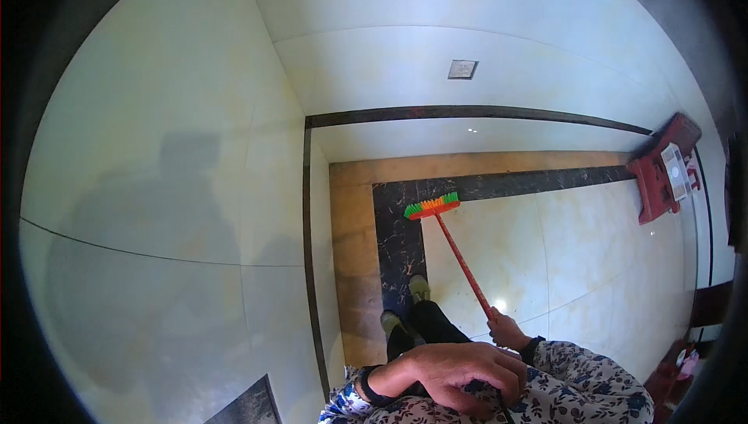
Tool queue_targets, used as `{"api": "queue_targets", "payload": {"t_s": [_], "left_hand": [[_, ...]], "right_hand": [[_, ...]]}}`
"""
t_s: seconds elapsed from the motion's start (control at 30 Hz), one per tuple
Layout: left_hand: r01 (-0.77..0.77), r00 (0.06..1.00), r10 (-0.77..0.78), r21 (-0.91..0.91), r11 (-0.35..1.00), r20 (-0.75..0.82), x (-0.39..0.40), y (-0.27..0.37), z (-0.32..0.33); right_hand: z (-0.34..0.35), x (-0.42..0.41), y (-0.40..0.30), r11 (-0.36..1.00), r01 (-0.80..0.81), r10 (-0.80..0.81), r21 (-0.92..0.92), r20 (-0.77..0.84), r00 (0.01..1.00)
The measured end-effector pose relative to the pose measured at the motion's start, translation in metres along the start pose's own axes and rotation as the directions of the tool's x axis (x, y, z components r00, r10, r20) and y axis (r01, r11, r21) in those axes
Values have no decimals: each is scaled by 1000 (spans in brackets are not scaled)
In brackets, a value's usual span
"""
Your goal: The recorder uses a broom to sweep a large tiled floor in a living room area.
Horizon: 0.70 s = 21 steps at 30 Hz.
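A push broom with a red head (433,209) and green and orange bristles lies on the floor, close to the corner of a black marble border (403,237). Its red handle (466,263) slants back towards me. My right hand (507,330) is closed around the upper part of that handle. In front of my torso, my left hand (467,372) has its back turned up and its fingers curled down. A thin dark cord (504,406) shows under those fingers. What the left palm touches is hidden, as is the handle's top end.
Walls stand to the left (175,190) and ahead (380,67), with a dark trim line (421,112). Dark red wooden furniture (651,181) bearing a clear box (676,171) stands at the far right. My shoes (419,288) are on the border. Pale tiles (497,243) cover the floor.
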<state>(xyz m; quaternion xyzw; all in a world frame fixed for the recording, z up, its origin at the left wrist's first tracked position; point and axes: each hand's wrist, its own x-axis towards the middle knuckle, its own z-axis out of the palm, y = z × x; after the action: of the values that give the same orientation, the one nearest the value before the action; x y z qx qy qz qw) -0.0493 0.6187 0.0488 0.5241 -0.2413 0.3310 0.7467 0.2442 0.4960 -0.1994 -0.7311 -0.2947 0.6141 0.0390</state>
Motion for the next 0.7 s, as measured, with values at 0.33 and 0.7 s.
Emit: {"api": "queue_targets", "payload": {"t_s": [0.33, 0.7], "left_hand": [[62, 996, -64, 33, 998, 64, -7, 4, 30], [41, 998, -43, 47, 998, 38, -16, 11, 47]], "right_hand": [[62, 37, -25, 741, 491, -507, -458, 100, 856], [10, -2, 21, 858, 205, -202, -472, 56, 978]]}}
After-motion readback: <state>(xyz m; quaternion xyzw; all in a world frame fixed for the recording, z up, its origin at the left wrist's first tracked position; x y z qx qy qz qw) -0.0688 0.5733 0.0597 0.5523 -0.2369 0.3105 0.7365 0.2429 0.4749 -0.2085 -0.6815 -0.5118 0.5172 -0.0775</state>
